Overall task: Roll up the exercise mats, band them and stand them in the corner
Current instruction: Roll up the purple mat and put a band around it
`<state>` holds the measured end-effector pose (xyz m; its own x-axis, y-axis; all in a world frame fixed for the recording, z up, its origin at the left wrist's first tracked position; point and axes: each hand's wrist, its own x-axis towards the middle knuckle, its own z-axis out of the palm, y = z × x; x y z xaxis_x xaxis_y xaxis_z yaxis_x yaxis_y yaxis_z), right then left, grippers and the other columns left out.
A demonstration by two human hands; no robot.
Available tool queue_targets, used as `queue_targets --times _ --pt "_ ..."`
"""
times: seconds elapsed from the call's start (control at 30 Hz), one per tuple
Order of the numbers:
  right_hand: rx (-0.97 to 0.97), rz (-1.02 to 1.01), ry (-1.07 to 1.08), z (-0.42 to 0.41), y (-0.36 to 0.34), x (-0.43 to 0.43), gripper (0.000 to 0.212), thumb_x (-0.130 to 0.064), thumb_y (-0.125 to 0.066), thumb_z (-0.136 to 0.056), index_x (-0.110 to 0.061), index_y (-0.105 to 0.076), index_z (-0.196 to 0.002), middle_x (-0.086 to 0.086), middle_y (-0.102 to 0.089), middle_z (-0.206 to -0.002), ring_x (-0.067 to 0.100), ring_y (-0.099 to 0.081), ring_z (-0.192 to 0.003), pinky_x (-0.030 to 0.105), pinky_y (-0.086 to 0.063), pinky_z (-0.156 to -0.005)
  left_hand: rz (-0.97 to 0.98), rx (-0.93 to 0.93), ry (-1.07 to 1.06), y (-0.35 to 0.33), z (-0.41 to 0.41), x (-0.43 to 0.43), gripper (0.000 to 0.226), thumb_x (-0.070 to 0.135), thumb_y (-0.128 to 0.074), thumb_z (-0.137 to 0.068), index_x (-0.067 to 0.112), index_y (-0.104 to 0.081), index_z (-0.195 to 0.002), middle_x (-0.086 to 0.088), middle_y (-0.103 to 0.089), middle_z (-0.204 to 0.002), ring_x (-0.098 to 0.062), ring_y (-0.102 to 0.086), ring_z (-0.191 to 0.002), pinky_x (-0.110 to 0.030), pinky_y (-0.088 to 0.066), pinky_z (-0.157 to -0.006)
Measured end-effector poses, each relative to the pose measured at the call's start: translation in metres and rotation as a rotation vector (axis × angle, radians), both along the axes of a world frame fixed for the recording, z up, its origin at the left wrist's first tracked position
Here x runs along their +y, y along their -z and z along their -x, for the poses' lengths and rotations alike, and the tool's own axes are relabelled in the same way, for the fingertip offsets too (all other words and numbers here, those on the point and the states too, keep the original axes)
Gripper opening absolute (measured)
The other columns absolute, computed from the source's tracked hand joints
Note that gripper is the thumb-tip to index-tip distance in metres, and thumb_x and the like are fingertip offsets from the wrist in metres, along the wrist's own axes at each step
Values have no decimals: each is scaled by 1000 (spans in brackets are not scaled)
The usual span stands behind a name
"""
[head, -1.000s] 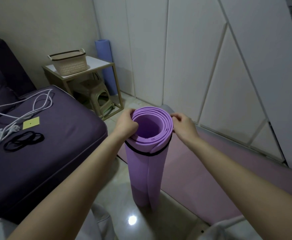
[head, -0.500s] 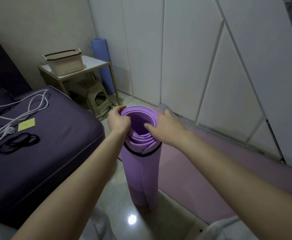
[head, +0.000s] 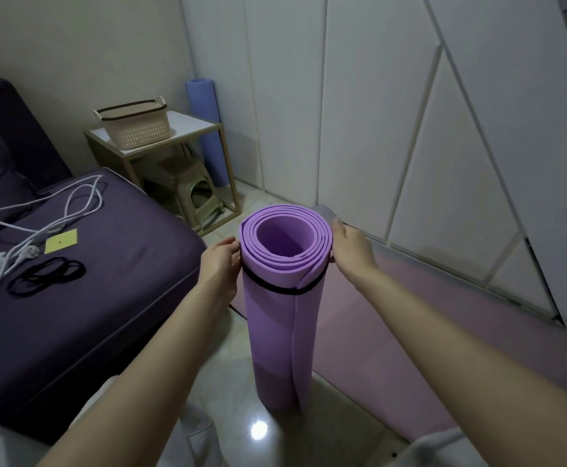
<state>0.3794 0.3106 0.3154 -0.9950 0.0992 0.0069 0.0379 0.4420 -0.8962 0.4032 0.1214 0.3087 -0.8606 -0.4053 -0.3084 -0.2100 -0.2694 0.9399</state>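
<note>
A rolled purple mat (head: 280, 335) stands upright on the tiled floor in front of me, with a black band (head: 277, 290) around it near the top. My left hand (head: 220, 264) presses flat against the roll's left side by the band. My right hand (head: 351, 247) holds the roll's right side near the rim. A pink mat (head: 410, 335) lies flat and unrolled on the floor to the right. A rolled blue mat (head: 208, 129) stands in the far corner. Several spare black bands (head: 48, 276) lie on the sofa.
A dark purple sofa (head: 73, 315) fills the left, with a white cable (head: 43, 217) and a yellow note (head: 61, 241) on it. A side table (head: 191, 124) carries a beige basket (head: 135, 124), with a stool (head: 192, 190) under it. White wardrobe doors (head: 410, 112) line the right.
My right hand came off the top opening of the roll and moved to its right side. My left hand slid down from the rim to the side by the band.
</note>
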Motion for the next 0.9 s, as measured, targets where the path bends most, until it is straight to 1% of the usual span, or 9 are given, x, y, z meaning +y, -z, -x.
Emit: queue_targets --times 0.07,0.13,0.27,0.33,0.4,0.47,0.63,0.77,0.9 --pt "-94 159 4 0 9 0 31 -12 -38 -98 1 -65 -106 12 -67 -99 26 -65 -81 36 -55 -80 -24 55 13 5 -7 2 27 -2 -46 -93 2 -63 -113 -9 -69 -101 -18 -65 -92 -28 -53 -85" --pt "-149 275 -18 -3 17 0 36 2 -45 -89 0 -62 -120 12 -66 -112 17 -67 -84 31 -55 -84 14 63 -17 6 -12 4 19 8 -49 -93 12 -68 -95 -2 -69 -92 -15 -62 -86 -26 -50 -76" --pt "-130 356 -16 -15 18 -3 39 -2 -54 -85 -3 -62 -123 8 -66 -115 18 -62 -105 36 -48 -100 68 -3 -47 13 -14 2 28 37 -54 -93 12 -63 -102 -7 -63 -97 -21 -55 -86 -36 -47 -76" --pt "-138 271 17 -17 19 -4 24 -9 -51 -91 -5 -69 -106 5 -67 -99 18 -60 -92 40 -50 -95 34 -11 -49 13 -14 1 33 35 -58 -91 6 -63 -106 -9 -62 -96 -22 -57 -84 -35 -51 -76" --pt "-220 249 47 -21 19 -4 24 -20 -47 -97 -6 -63 -84 7 -59 -80 20 -55 -71 42 -56 -74 19 -12 -31 12 -12 3 28 25 -59 -90 3 -65 -107 -9 -63 -94 -19 -58 -80 -30 -51 -72" --pt "-343 414 32 -27 17 -7 27 -24 -44 -100 -5 -58 -86 7 -57 -77 18 -56 -62 29 -56 -54 -16 -3 -12 10 -14 7 23 19 -58 -89 4 -66 -105 -7 -65 -93 -14 -58 -78 -26 -50 -72" --pt "-425 578 2 -31 14 -6 25 -19 -48 -99 -4 -59 -83 9 -60 -75 17 -57 -64 23 -56 -50 -99 -8 -4 9 -15 10 42 21 -58 -93 -5 -54 -126 -15 -59 -124 -23 -57 -113 -33 -47 -96" --pt "-432 556 18 -26 14 -2 24 -18 -49 -98 -10 -59 -78 1 -60 -72 11 -56 -61 17 -52 -47 -95 2 33 9 -16 12 25 15 -54 -96 -3 -60 -112 -6 -64 -93 -13 -58 -79 -28 -49 -80" --pt "-409 527 32 -19 17 1 24 -13 -49 -96 -6 -61 -77 6 -63 -73 13 -60 -61 22 -54 -59 -22 -14 56 9 -12 10 16 11 -56 -93 0 -64 -101 -6 -63 -88 -17 -56 -82 -32 -46 -80"
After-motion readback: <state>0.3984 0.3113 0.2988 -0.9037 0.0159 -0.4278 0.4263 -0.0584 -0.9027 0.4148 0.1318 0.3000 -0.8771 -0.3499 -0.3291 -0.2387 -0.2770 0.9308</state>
